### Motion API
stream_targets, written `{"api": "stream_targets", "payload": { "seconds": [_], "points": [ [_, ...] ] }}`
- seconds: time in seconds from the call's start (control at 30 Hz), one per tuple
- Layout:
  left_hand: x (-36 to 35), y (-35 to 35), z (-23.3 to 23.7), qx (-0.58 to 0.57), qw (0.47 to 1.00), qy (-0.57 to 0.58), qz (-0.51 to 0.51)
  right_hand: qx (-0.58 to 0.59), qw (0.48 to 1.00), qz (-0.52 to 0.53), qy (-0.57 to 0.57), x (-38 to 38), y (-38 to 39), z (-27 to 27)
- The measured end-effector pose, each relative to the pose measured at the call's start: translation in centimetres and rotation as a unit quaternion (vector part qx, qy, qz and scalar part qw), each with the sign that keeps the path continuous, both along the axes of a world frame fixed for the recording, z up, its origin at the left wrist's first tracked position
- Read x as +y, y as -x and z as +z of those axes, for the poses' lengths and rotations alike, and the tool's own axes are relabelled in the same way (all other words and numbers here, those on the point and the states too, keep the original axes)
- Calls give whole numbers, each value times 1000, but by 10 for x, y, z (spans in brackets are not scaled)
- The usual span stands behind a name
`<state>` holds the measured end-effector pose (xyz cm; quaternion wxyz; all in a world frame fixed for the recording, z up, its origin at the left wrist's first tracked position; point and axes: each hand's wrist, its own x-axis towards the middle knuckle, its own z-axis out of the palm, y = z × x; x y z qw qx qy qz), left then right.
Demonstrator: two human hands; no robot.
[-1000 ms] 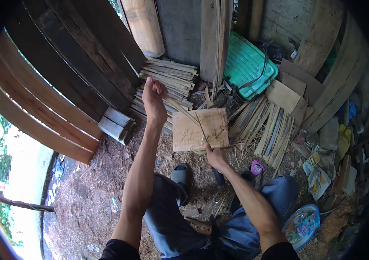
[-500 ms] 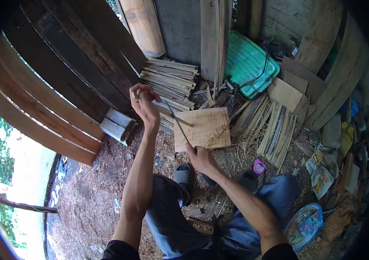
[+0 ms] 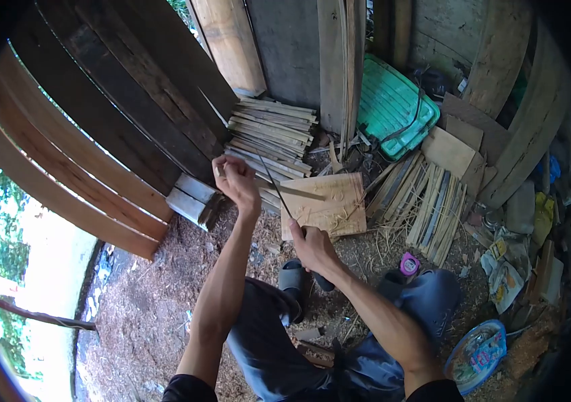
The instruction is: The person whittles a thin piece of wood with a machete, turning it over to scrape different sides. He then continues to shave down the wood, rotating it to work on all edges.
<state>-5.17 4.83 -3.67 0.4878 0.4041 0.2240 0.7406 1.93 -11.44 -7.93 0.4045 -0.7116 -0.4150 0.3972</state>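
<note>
"What do our hands hold?"
"Our left hand (image 3: 237,182) curls closed around one end of the stick (image 3: 302,193); our right hand (image 3: 313,248) wraps tightly round the knife (image 3: 271,177)."
"Where's the stick?"
"Slanting out from the left hand, far end over the board (image 3: 351,189). We can't tell whether they touch."
"How will it handle?"
"Light, stiff, probably splintery, we'd judge. We'd best grip it well away from the knife."

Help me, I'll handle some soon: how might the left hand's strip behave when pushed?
The strip is probably light, being so narrow. It looks fairly stiff, running straight from the left hand over the board, but its thinness suggests some flex.
</note>
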Motion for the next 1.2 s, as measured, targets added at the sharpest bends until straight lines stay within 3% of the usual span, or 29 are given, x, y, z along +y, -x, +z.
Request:
{"api": "stream_targets", "payload": {
  "seconds": [0.07,0.2,0.27,0.4,0.47,0.53,0.63,0.7,0.73,0.8,0.83,0.87,0.93,0.97,1.0,1.1,1.2],
  "points": [
    [-7,-12,0,14,998,-49,-24,-27,999,-5,-19,-6,-4,-7],
    [-14,-23,2,78,990,-107,45,113,983,-59,131,-4,-37,-68],
    [-14,-21,8,125,982,-122,70,24,996,-43,74,0,-50,-128],
    [-9,-17,24,139,982,-105,72,-25,988,-34,150,-3,-49,-121],
    [-8,-13,29,29,999,-23,2,-84,990,-30,105,-1,-48,-132],
    [-3,-4,17,22,999,-24,-37,-72,992,-35,93,-2,-41,-122],
    [-3,-2,16,4,997,-16,-80,-40,994,-51,90,0,-32,-88],
    [5,0,10,49,997,-18,-62,136,986,-21,99,-6,-28,-43],
    [7,-2,10,51,997,-13,-62,137,985,-20,104,-8,-22,-30],
    [6,-9,17,109,989,-80,59,80,996,23,-17,-9,-13,-15],
    [6,-9,17,99,991,-84,45,-44,988,-5,-149,-3,-7,-45],
    [4,-10,16,99,991,-82,48,-44,988,-1,-148,-1,-6,-77],
    [1,-14,20,41,994,-97,21,-118,990,-13,-73,-6,-22,-123],
    [0,-13,19,52,993,-109,3,3,997,-41,58,-16,-39,-119],
    [-6,-15,21,51,992,-113,2,127,972,-70,187,-23,-51,-115],
    [-22,-26,26,96,988,-118,-29,158,968,-71,180,-25,-51,-125],
    [-11,-23,26,85,989,-121,-28,134,976,-64,161,-23,-30,-91]
  ]
}}
